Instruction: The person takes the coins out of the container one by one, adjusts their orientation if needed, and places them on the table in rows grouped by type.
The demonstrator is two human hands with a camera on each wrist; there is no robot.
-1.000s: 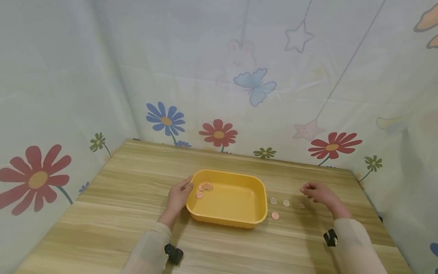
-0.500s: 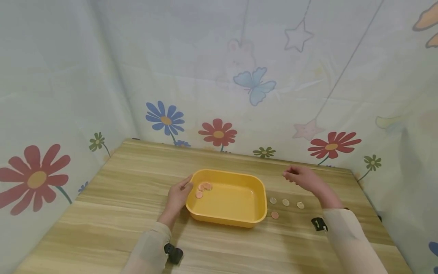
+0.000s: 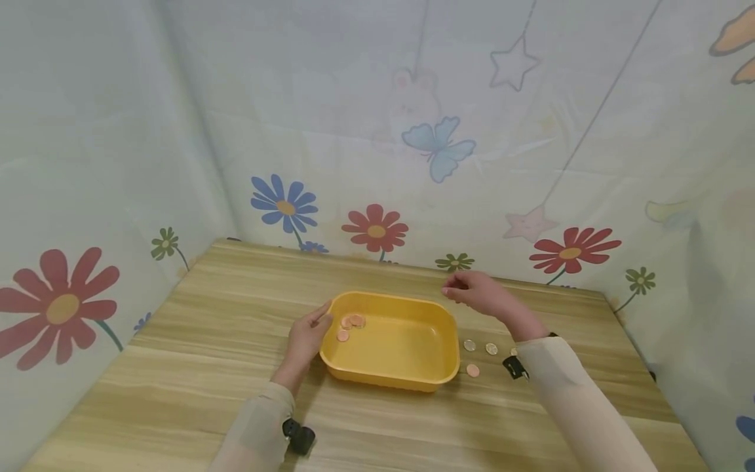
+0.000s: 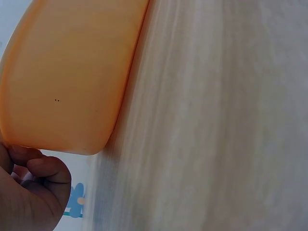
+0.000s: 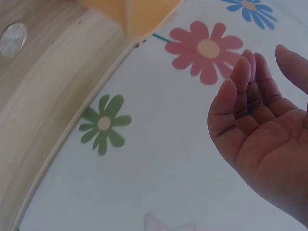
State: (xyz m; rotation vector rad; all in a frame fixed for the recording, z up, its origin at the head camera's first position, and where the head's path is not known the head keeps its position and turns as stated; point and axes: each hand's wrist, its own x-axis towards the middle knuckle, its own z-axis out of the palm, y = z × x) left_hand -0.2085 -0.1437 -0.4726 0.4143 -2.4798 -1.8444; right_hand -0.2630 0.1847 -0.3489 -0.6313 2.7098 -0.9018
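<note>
A yellow tray [image 3: 389, 377] stands on the wooden table, with several copper-coloured coins [image 3: 356, 320] inside at its left end. My left hand [image 3: 307, 341] holds that end at the rim; in the left wrist view, its curled fingers [image 4: 50, 168] lie against the tray's corner. Above the tray's far right corner is my right hand [image 3: 480, 294], raised off the table. Its fingers bend loosely, thumb apart, and no object shows between them in the right wrist view. Right of the tray lie silver-coloured coins [image 3: 491, 349] in a row, one partly hidden by the wrist camera, and a copper-coloured coin [image 3: 473, 371].
The wooden table [image 3: 194, 367] meets a pale curtain [image 3: 330, 118] printed with flowers, stars and a butterfly at its back and sides. A black camera [image 3: 299, 438] sits at the left wrist and another camera [image 3: 515, 367] at the right.
My right hand has moved left and further back, from above the silver-coloured coins to the tray's far right corner. The left hand and tray stay in place.
</note>
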